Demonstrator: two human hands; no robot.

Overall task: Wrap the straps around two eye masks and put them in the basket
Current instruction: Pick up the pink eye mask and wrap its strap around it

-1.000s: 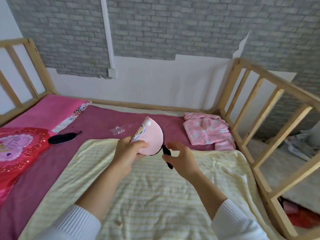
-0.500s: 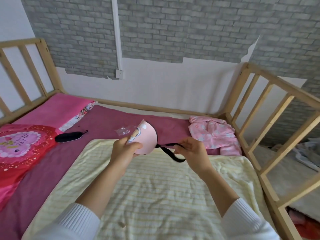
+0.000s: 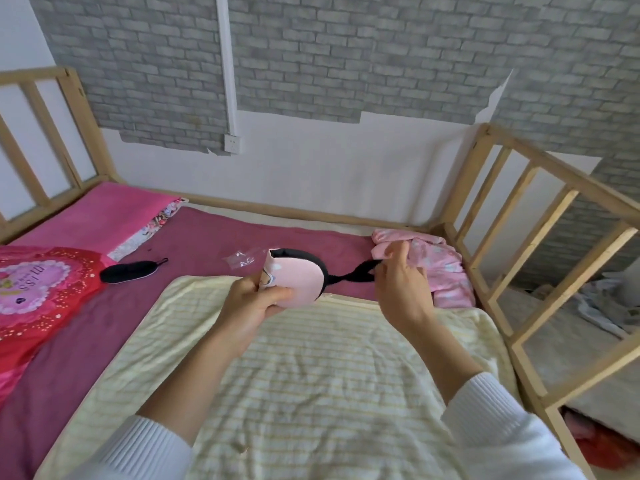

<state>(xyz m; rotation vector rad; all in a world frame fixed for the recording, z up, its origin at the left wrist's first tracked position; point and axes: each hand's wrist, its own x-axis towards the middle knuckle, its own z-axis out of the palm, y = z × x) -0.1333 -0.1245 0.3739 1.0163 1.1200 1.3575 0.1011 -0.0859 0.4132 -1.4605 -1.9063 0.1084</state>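
My left hand [image 3: 254, 299] grips a folded pink eye mask [image 3: 298, 284] with a cartoon face, held above the yellow striped blanket [image 3: 311, 375]. Its black strap [image 3: 353, 276] runs taut to the right, pinched in my right hand [image 3: 401, 289]. A second, black eye mask [image 3: 130, 271] lies flat on the maroon sheet at the left, apart from both hands. No basket is in view.
A clear plastic wrapper [image 3: 242, 261] lies on the maroon sheet [image 3: 207, 244] behind the pink mask. Pink clothing [image 3: 436, 268] is bunched at the right by the wooden bed rail [image 3: 519, 237]. A red and pink pillow [image 3: 38, 292] lies left.
My right hand has pulled the black strap out to the right and upward, stretching it taut. The pink mask has tilted flatter in my left hand.
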